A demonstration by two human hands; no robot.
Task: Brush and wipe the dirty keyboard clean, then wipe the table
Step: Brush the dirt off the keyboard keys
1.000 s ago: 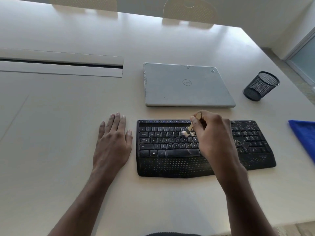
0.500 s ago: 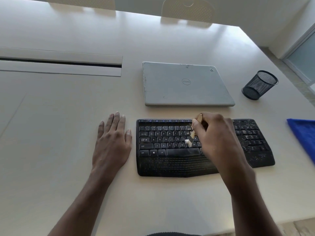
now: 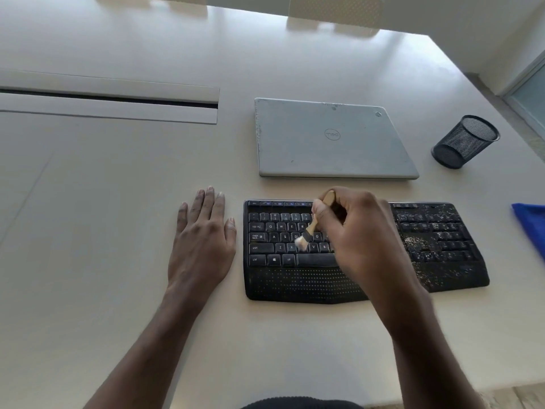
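The right hand (image 3: 354,231) pinches the seemingly light brush (image 3: 311,229) by its wooden handle, soft bristles on the keyboard (image 3: 295,280); the left hand (image 3: 203,243) lies flat.

**Where everything lies on the surface**

The keyboard (image 3: 295,281) lies on the surface (image 3: 118,202) toward the near edge. Just behind it lies the laptop (image 3: 333,137). The pen cup (image 3: 464,141) sits well to the laptop's right. The cloth (image 3: 530,222) lies nearer, right of the keyboard. The left hand (image 3: 203,246) rests flat on the surface just beside the keyboard's left end. The right hand (image 3: 356,237) is over the keyboard's middle, holding the brush (image 3: 309,230), whose bristles touch the left-half keys. A cable slot (image 3: 109,104) lies at the far left.
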